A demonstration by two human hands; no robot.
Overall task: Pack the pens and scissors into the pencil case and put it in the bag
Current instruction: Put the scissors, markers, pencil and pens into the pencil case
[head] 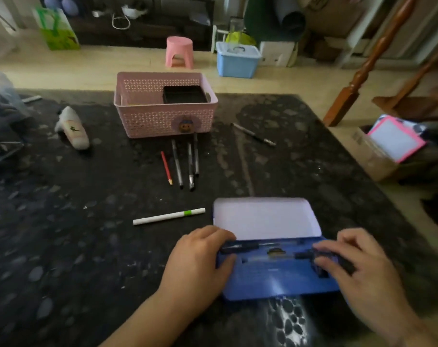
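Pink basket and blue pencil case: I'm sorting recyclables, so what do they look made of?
The basket looks like moulded matte plastic: its walls are a regular punched lattice with a rolled rim. The pencil case seems a hard box, plastic or painted tin; its open lid keeps a stiff shape and the base shows a soft sheen. The blur leaves that open.

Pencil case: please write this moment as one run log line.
case open | left hand, right hand on its ends | white pen, pencil on table
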